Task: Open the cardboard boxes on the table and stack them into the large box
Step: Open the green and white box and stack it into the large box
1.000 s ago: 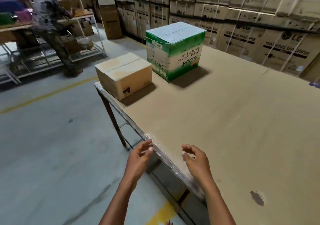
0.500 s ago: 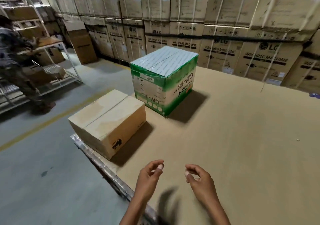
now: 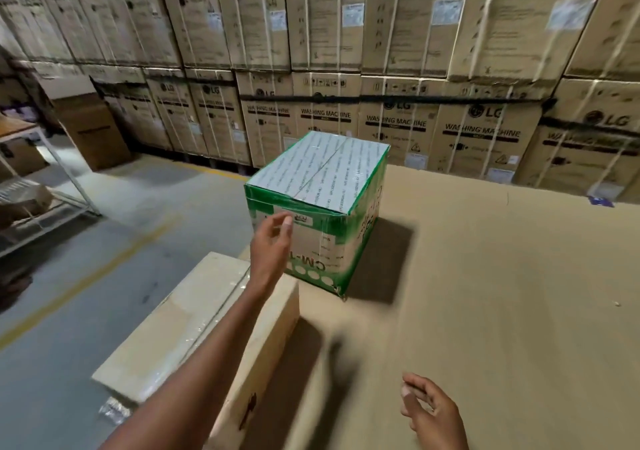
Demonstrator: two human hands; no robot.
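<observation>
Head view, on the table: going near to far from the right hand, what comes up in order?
right hand → plain brown box → left hand → green-and-white box → wall of washing machine cartons.

The far box (image 3: 322, 207) is green and white, its top pale with rows of fine dark print. The near-left box (image 3: 194, 328) is plain tan. The table (image 3: 502, 311) is brown cardboard-coloured. The stacked cartons (image 3: 398, 68) behind are tan with dark lettering. The floor (image 3: 104, 241) is grey with a yellow line.

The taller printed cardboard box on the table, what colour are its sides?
Green and white, on the printed cardboard box; the head view shows it best.
</observation>
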